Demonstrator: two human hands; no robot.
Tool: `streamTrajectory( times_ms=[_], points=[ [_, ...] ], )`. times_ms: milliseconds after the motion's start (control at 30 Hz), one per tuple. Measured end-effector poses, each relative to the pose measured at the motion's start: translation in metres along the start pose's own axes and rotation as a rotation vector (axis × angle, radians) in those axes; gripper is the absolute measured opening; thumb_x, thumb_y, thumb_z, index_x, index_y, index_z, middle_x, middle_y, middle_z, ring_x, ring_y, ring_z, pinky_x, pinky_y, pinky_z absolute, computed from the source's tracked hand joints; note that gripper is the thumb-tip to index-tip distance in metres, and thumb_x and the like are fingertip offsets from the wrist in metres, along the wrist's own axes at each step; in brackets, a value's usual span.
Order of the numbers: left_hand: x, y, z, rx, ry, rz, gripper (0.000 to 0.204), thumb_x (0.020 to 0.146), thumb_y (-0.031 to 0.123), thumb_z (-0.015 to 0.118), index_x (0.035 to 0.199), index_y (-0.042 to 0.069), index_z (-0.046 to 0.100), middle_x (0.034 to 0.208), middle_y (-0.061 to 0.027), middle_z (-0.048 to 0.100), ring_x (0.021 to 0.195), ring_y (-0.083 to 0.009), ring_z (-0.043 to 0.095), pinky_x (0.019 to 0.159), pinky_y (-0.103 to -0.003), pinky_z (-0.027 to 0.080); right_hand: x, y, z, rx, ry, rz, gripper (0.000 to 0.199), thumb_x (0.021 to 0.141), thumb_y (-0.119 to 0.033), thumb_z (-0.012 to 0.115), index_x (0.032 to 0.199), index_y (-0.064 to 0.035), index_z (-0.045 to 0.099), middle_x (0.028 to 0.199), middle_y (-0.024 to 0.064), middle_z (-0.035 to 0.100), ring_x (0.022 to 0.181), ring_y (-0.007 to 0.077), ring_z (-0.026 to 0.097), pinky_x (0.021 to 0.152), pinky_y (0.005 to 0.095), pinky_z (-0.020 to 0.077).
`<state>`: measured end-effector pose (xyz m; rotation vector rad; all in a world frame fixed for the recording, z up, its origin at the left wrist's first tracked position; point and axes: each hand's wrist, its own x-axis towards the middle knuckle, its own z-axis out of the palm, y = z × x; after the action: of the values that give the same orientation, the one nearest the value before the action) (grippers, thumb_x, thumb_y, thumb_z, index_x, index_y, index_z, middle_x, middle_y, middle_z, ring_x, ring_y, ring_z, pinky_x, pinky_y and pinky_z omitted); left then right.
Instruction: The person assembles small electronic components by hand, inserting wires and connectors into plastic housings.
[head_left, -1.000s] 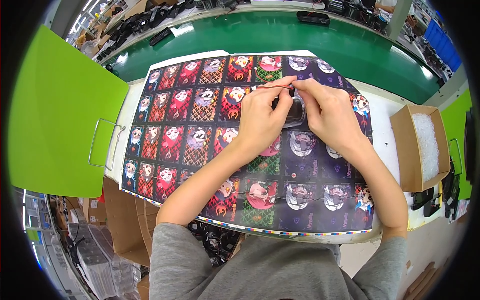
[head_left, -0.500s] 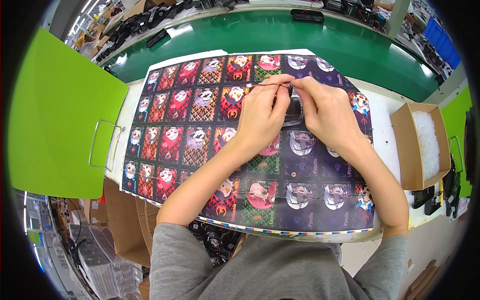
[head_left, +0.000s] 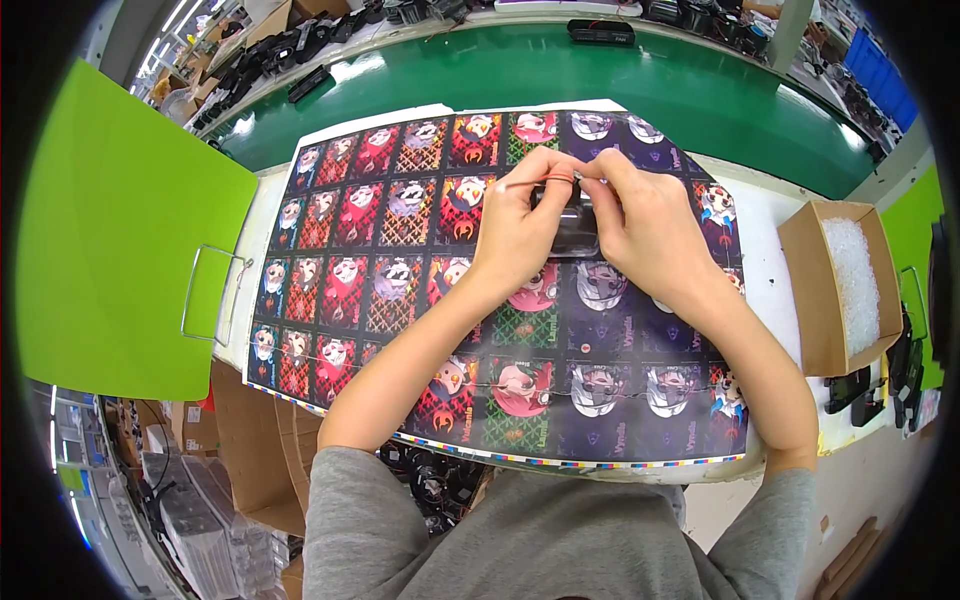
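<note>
The grip is a pinch in the left hand [head_left: 517, 222], too hidden to tell in the right hand [head_left: 648, 215]; over the printed sheet's [head_left: 400, 270] far half, the black device [head_left: 576, 238] is best braced while the pinched thin wire [head_left: 560, 177] is guided without tugging

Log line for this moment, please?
left hand: at red wire; right hand: fingertips near left's; black device: between hands; printed sheet: beneath; open carton: right
</note>
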<state>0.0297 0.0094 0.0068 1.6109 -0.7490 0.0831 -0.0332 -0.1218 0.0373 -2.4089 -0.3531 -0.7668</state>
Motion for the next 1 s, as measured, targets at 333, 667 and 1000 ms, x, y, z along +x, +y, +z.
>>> streamTrajectory(
  times_ms=[333,667,1000],
  points=[
    [0.003,-0.003,-0.003,-0.243,0.049,-0.154,0.026,0.094,0.013,0.04,0.096,-0.001,0.061,0.079,-0.0031,0.062,0.072,-0.0065,0.056,0.067,-0.022,0.045,0.008,0.009,-0.007,0.391,-0.044,0.355,0.014,0.082,-0.006,0.056,0.094,-0.0002,0.06,0.059,0.0129,0.059,0.048,0.015,0.054,0.046,0.0286,0.0405],
    [0.072,-0.042,-0.04,0.174,0.336,-0.161,0.031,0.09,0.023,0.044,0.099,-0.001,0.062,0.089,-0.0122,0.065,0.083,-0.0174,0.059,0.076,-0.028,0.044,0.021,0.036,-0.076,0.019,-0.165,0.262,0.018,0.081,-0.014,0.06,0.09,0.0013,0.062,0.06,0.0117,0.057,0.053,0.0183,0.053,0.052,0.0306,0.0414],
    [0.033,-0.041,-0.099,0.703,0.044,-0.083,0.04,0.084,0.012,0.046,0.123,0.004,0.048,0.109,-0.0203,0.059,0.098,-0.029,0.059,0.086,-0.038,0.044,0.019,0.029,-0.071,-0.019,-0.288,0.24,0.02,0.079,-0.016,0.061,0.091,0.0004,0.063,0.077,0.0193,0.064,0.071,0.0319,0.063,0.068,0.0375,0.0483]
  ],
)
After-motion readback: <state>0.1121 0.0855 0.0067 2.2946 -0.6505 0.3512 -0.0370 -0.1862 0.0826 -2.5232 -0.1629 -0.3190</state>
